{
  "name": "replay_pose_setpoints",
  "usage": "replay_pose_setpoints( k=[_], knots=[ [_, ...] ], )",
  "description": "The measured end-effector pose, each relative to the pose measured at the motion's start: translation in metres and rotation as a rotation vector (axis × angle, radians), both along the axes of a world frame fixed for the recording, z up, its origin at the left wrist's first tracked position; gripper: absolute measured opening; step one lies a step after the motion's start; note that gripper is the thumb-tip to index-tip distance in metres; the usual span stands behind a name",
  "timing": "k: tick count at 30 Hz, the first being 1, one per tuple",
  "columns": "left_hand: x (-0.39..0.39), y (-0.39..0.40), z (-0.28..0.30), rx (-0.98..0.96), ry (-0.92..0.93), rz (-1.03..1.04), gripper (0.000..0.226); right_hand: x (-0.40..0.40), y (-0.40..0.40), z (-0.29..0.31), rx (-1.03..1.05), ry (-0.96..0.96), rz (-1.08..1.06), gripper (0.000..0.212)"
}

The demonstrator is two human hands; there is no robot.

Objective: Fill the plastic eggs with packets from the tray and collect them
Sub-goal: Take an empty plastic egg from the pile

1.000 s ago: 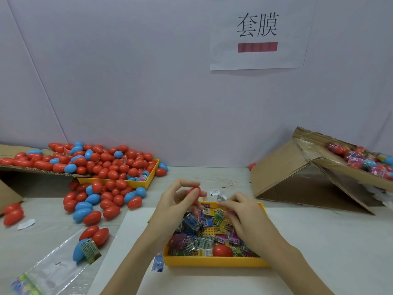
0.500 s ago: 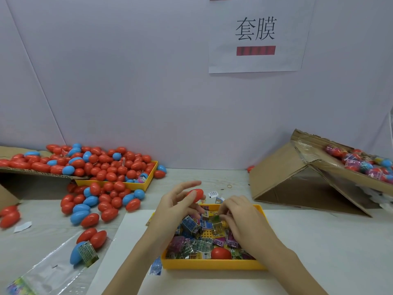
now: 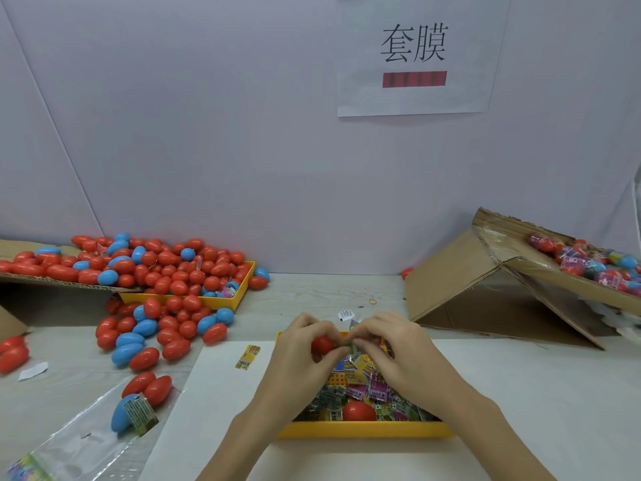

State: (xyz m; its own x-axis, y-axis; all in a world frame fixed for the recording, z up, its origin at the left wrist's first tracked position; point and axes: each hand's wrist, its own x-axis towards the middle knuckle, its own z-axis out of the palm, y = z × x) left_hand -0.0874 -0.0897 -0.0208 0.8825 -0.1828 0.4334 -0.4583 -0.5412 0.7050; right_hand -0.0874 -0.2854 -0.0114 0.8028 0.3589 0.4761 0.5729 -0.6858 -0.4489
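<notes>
Over the yellow tray (image 3: 364, 430), the left hand (image 3: 305, 355) grips a light, smooth red egg (image 3: 322, 344) around its middle while the right hand (image 3: 392, 352) pinches a soft, crinkly packet (image 3: 348, 346) by its edge.

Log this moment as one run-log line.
left hand: holds red egg | right hand: pinches green packet at egg | yellow tray: packets, one red egg inside
</notes>
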Motion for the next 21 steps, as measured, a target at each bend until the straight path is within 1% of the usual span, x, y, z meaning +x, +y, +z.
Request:
replay_pose_setpoints(
  k=[1,2,4,5,7,9,12,14,15,18,20,21],
  knots=[
    [0.0,-0.001,0.0,-0.041,0.011,0.021,0.005,-0.001,0.002,0.001,0.078,0.026,-0.016,0.02],
    [0.0,-0.002,0.001,-0.099,0.036,0.034,0.004,-0.003,0.004,0.002,0.206,0.084,-0.031,0.027],
    [0.0,-0.004,0.003,-0.25,0.122,0.028,0.009,-0.006,0.01,0.008,0.48,0.27,-0.044,0.034],
    [-0.002,-0.005,0.004,-0.322,0.159,0.021,0.013,-0.007,0.012,0.009,0.563,0.352,-0.047,0.033],
    [-0.004,-0.006,0.005,-0.407,0.184,0.024,0.018,-0.008,0.014,0.009,0.67,0.479,-0.053,0.022],
    [-0.006,-0.007,0.004,-0.424,0.171,0.023,0.017,-0.01,0.015,0.006,0.801,0.581,-0.059,0.016],
    [-0.006,-0.008,0.005,-0.416,0.192,-0.025,0.018,-0.011,0.018,0.005,1.09,0.732,-0.025,0.02],
    [-0.006,-0.006,0.008,-0.441,0.25,-0.092,0.015,-0.011,0.018,0.009,1.27,0.784,-0.003,0.023],
    [-0.006,-0.004,0.011,-0.464,0.287,-0.132,0.013,-0.01,0.017,0.011,1.313,0.775,-0.021,0.024],
    [-0.005,-0.001,0.016,-0.501,0.32,-0.191,0.029,-0.007,0.008,0.016,1.298,0.679,-0.117,0.024],
    [-0.005,-0.001,0.02,-0.549,0.291,-0.166,0.032,-0.006,0.004,0.019,1.209,0.607,-0.151,0.019],
    [-0.006,-0.001,0.021,-0.558,0.275,-0.152,0.03,-0.007,0.003,0.02,1.123,0.555,-0.16,0.017]
  ],
)
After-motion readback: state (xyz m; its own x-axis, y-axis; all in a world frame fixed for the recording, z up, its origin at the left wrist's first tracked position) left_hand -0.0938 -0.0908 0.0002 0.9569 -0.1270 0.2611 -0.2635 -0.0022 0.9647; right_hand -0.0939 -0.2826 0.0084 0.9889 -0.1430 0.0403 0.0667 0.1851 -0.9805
